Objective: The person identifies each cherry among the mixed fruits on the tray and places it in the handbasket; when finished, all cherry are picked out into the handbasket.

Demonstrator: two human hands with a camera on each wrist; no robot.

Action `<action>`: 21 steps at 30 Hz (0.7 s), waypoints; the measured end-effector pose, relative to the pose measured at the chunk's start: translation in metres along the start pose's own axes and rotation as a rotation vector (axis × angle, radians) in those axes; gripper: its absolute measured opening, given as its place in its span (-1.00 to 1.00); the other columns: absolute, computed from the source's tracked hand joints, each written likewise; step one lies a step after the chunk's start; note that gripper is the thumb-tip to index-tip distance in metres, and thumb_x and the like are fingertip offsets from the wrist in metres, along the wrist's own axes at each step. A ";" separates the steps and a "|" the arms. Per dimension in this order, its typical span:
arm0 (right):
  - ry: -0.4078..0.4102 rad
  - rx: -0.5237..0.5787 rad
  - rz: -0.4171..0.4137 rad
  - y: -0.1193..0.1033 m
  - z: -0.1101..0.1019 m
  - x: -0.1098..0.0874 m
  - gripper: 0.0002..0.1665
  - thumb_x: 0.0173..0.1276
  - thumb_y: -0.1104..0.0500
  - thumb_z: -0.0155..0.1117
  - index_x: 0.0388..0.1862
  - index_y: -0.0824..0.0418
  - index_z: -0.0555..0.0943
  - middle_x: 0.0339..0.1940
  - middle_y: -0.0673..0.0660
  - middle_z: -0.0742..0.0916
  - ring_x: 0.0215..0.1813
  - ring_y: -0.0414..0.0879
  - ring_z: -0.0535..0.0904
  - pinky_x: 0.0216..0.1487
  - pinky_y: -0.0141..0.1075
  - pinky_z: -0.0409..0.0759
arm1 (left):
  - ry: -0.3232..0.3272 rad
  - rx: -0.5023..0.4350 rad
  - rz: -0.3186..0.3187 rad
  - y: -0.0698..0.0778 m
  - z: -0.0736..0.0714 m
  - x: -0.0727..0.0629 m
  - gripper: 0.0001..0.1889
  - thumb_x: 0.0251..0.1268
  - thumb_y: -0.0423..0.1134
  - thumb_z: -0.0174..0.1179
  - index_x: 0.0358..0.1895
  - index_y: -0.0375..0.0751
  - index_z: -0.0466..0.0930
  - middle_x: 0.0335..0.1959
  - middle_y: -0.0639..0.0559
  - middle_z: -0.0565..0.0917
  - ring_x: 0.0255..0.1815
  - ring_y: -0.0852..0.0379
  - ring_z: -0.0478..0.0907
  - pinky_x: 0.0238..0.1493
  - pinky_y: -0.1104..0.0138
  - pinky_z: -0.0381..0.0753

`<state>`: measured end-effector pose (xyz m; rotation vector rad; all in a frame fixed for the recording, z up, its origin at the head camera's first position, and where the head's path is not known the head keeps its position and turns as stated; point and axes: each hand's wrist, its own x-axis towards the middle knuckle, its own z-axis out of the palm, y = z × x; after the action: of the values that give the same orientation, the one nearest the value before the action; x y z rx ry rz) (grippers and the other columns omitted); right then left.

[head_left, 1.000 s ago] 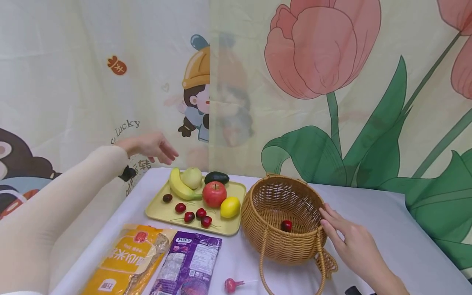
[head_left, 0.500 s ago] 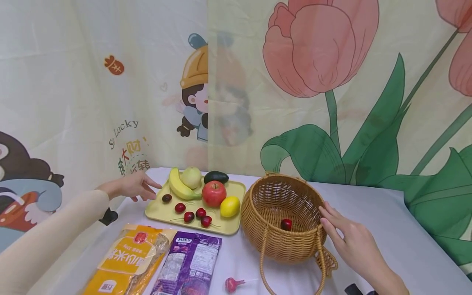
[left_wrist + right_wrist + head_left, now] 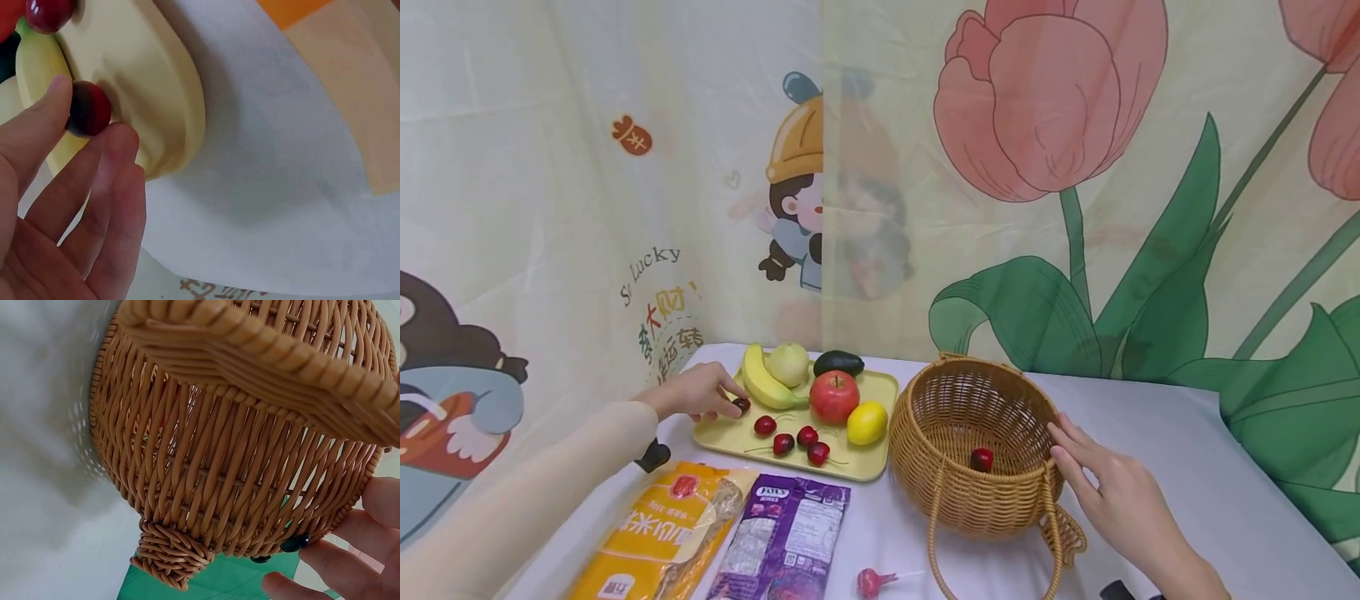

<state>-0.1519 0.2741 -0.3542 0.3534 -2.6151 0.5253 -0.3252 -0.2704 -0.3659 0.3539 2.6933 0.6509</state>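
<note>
My left hand (image 3: 703,393) reaches over the left end of the yellow tray (image 3: 715,433). Its thumb and fingers pinch a dark red cherry (image 3: 89,109), which sits beside the banana (image 3: 763,383). On the same tray lie several other cherries (image 3: 783,444), a red apple (image 3: 834,397), a lemon (image 3: 867,423), a round pale green fruit (image 3: 788,364) and a dark green avocado (image 3: 838,362). At the right, fairly straight fingers of my right hand (image 3: 1112,483) rest against the rim and side of a wicker basket (image 3: 977,500). Inside the basket is one cherry (image 3: 981,459).
In front of the tray lie an orange food packet (image 3: 651,533) and a purple candy bag (image 3: 782,533). A pink lollipop (image 3: 869,582) is near the front edge of view, beside the basket's lowered handle (image 3: 934,542). A printed curtain (image 3: 880,167) hangs behind the table.
My left hand has come down from above the tray's far left and moved in to the leftmost cherry, which it now pinches. The right hand stays at the basket.
</note>
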 end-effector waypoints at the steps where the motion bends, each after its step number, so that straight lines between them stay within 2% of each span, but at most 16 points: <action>1: 0.000 0.001 -0.002 0.000 0.000 0.000 -0.52 0.59 0.05 0.17 0.34 0.27 0.59 0.37 0.34 0.60 0.21 0.41 0.63 0.08 0.31 0.59 | 0.003 0.003 0.002 0.000 0.001 0.000 -0.62 0.29 -0.25 0.41 0.15 -0.25 0.72 -0.25 -0.03 0.83 -0.52 0.12 0.48 -0.47 0.29 0.60; 8: -0.005 0.003 0.008 0.000 0.000 -0.001 -0.52 0.59 0.04 0.18 0.34 0.26 0.60 0.38 0.32 0.60 0.22 0.40 0.63 0.09 0.32 0.60 | 0.022 0.013 -0.011 0.001 0.004 0.001 -0.63 0.27 -0.28 0.42 0.13 -0.26 0.73 -0.22 -0.05 0.84 -0.56 0.12 0.46 -0.49 0.34 0.52; 21: -0.007 -0.013 0.009 0.000 0.001 0.000 -0.52 0.59 0.05 0.18 0.35 0.26 0.60 0.38 0.33 0.60 0.21 0.40 0.64 0.09 0.32 0.59 | 0.024 0.043 -0.010 0.003 0.003 -0.001 -0.62 0.28 -0.28 0.41 0.15 -0.27 0.72 -0.12 -0.14 0.83 -0.51 0.09 0.49 -0.47 0.34 0.51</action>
<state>-0.1522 0.2738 -0.3548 0.3404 -2.6272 0.5109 -0.3223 -0.2669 -0.3660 0.3459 2.7340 0.5983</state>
